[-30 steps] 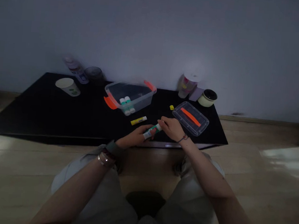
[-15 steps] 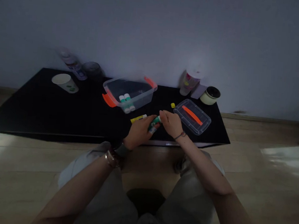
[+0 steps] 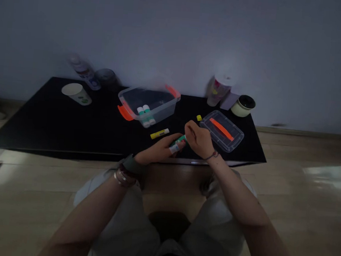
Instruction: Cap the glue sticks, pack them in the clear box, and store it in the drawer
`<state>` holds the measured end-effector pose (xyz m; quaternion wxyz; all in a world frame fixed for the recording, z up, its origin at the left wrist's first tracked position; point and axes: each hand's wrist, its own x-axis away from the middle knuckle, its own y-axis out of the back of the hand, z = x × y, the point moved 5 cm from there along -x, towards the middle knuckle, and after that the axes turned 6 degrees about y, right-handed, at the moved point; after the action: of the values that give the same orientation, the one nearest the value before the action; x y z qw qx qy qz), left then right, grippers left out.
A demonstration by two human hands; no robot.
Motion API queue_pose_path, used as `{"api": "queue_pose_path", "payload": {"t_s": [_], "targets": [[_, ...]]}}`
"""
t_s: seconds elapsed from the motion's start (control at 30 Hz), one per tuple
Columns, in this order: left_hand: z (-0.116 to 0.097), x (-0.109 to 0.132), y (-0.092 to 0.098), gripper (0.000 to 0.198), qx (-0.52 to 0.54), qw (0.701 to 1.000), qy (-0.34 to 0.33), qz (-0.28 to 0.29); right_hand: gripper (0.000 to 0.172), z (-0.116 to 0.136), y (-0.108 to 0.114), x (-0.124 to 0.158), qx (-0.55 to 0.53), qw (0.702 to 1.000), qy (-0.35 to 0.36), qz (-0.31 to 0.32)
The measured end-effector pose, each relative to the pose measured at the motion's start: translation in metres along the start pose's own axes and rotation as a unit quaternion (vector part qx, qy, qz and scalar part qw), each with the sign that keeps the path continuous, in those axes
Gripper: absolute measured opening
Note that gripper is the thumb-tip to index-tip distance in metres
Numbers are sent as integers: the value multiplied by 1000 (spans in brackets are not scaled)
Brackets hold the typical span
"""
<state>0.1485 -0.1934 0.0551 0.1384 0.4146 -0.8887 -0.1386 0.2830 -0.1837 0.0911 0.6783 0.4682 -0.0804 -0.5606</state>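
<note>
A green-and-white plastic glue stick (image 3: 177,143) is clasped at its lower-left end by the left hand (image 3: 155,152), its upper-right end (long axis slanting) pinched by the right hand (image 3: 199,140).

nothing is reading clearly here. the green glue stick (image 3: 177,142) is showing only blurred colour. the yellow stick (image 3: 159,133) lying on the counter (image 3: 54,125), the paper cup (image 3: 75,92) and the bottle (image 3: 84,70) are carrying printed marks, all too dim and small to make out.
</note>
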Motion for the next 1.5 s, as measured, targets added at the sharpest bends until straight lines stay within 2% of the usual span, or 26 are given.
{"api": "queue_pose_path", "payload": {"t_s": [0.07,0.13,0.2,0.27,0.33,0.4,0.47,0.57,0.67,0.73,0.8,0.93,1.0,1.17,1.23,1.33,1.4,1.5], "targets": [[0,1,3,36,-100,992,-15,-71,22,-2,-4,1,23,999,-24,-5],[1,2,3,34,-195,972,-15,-132,22,-7,-8,2,18,998,-65,-17],[3,3,3,35,-243,957,-2,-157,21,-13,-11,5,-22,994,-102,-23],[4,3,3,34,-229,963,-1,-140,24,-16,-11,7,-78,991,-111,-10],[5,3,3,35,-160,983,-6,-94,29,-15,-9,9,-122,988,-87,19],[5,4,3,38,-78,996,-4,-45,32,-11,-4,10,-138,988,-49,43],[4,7,3,38,-47,999,-5,-25,31,-8,1,11,-127,990,-24,55],[2,10,1,33,-119,991,-11,-59,28,-7,1,12,-98,992,-33,66],[3,12,-2,33,-213,969,18,-124,28,-9,-4,10,-70,993,-68,63],[3,12,-2,34,-234,961,32,-146,30,-10,-6,9,-64,993,-88,55],[4,11,-2,33,-204,970,29,-133,32,-10,-6,8,-80,991,-91,50],[7,8,1,39,-71,995,18,-67,26,-6,-2,7,-129,989,-56,46],[8,8,4,39,-64,995,11,-69,25,-5,0,7,-132,989,-48,50],[12,9,6,34,-194,970,18,-144,26,-9,-4,8,-118,986,-87,78],[12,9,6,35,-226,960,25,-162,27,-12,-7,9,-129,984,-101,66],[8,10,10,34,-223,957,-8,-184,31,-15,-9,11,-161,981,-105,34],[5,10,20,33,-197,956,-32,-215,35,-17,-8,12,-180,978,-103,7],[2,9,51,30,-147,942,-36,-299,38,-21,-2,12,-173,979,-96,-37]]}}
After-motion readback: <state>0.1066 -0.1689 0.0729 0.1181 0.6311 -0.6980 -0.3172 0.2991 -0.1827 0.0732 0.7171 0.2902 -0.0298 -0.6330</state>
